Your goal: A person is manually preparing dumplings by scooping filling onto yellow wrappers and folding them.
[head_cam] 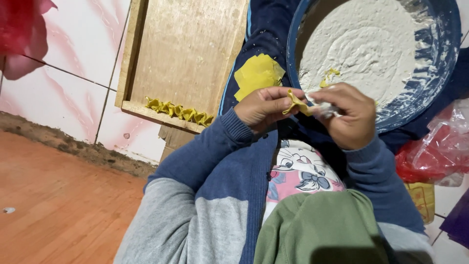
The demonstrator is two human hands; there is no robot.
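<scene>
Yellow dough piece, pinched by left hand, right hand

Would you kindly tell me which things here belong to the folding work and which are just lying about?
In use: left hand, right hand, yellow wrapper, stack of yellow squares, blue bowl of white filling, wooden tray with folded pieces.
Lying about: red plastic bag, red petals.
</scene>
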